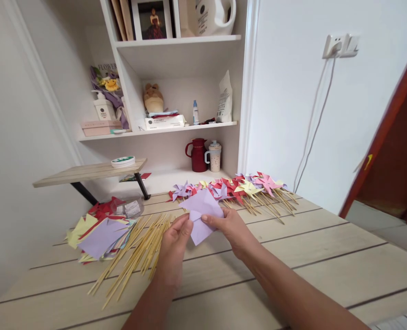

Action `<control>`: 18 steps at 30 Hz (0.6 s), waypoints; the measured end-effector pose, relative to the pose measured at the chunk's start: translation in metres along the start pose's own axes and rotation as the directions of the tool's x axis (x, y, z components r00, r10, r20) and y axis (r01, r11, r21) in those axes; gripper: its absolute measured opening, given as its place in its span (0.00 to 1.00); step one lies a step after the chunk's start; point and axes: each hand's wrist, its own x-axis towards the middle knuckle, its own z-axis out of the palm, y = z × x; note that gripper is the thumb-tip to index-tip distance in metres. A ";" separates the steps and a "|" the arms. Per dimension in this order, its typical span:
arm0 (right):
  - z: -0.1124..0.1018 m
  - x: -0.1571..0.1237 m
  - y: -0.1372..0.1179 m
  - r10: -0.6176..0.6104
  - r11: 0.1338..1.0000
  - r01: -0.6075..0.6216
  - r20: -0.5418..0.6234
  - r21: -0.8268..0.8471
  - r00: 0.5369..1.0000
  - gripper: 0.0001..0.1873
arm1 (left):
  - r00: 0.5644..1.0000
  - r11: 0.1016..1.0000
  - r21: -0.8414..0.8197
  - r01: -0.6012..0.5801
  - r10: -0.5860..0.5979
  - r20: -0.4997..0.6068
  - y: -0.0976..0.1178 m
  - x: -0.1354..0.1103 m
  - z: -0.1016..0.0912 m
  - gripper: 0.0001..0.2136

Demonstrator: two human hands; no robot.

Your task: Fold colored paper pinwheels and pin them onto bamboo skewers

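A piece of lilac paper [203,204] is held up over the table between both my hands, with part of it folded in toward its middle. My left hand [177,238] pinches its left side between thumb and fingers. On the right side, my right hand [229,224] presses its thumb on the paper near the centre, fingers behind it. Left of my left hand lie many thin wooden sticks [138,252] in a loose bundle. Farther left is a pile of cut coloured paper [103,238], a lilac sheet on top.
Finished paper pinwheels [247,189] on sticks lie along the back of the wooden table [292,238]. Behind the paper pile sits a clear plastic box [131,207]. A small raised stand [89,173] is at the back left. A red jug [198,156] and a cup [214,157] stand behind.
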 end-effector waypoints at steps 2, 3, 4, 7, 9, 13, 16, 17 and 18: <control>0.002 -0.001 0.002 0.015 0.999 -0.015 0.012 -0.036 1.000 0.19 | 0.999 1.000 -0.004 0.028 -0.028 0.035 -0.002 0.000 -0.002 0.19; 0.003 -0.002 0.003 0.022 0.998 -0.021 0.014 -0.054 1.000 0.18 | 0.998 0.999 -0.002 0.038 -0.038 0.047 -0.002 0.001 -0.003 0.18; 0.004 -0.002 0.004 0.025 0.997 -0.024 0.016 -0.072 1.000 0.18 | 0.997 0.999 0.000 0.044 -0.044 0.055 -0.003 0.001 -0.004 0.17; 0.005 -0.002 0.006 0.015 0.994 -0.013 0.016 -0.105 1.000 0.16 | 0.998 0.999 0.015 0.044 -0.045 0.049 -0.004 0.001 -0.005 0.17; 0.004 -0.002 0.006 0.008 0.994 -0.007 0.015 -0.112 1.000 0.16 | 0.998 0.999 0.029 0.045 -0.046 0.033 -0.004 0.001 -0.005 0.18; 0.003 -0.002 0.005 0.019 0.993 -0.016 0.020 -0.116 1.000 0.18 | 0.998 0.998 0.020 0.058 -0.058 0.029 -0.005 0.002 -0.005 0.18; 0.004 -0.002 0.005 0.021 0.994 -0.017 0.038 -0.106 0.999 0.17 | 0.998 0.998 0.030 0.057 -0.058 0.009 -0.006 0.002 -0.006 0.16; 0.004 -0.003 0.005 0.019 0.995 -0.014 0.047 -0.101 0.999 0.17 | 0.999 0.998 0.036 0.053 -0.053 -0.004 -0.007 0.003 -0.007 0.15; 0.004 -0.003 0.004 0.017 0.995 -0.012 0.053 -0.096 0.998 0.17 | 0.999 0.998 0.041 0.048 -0.047 -0.016 -0.007 0.003 -0.007 0.15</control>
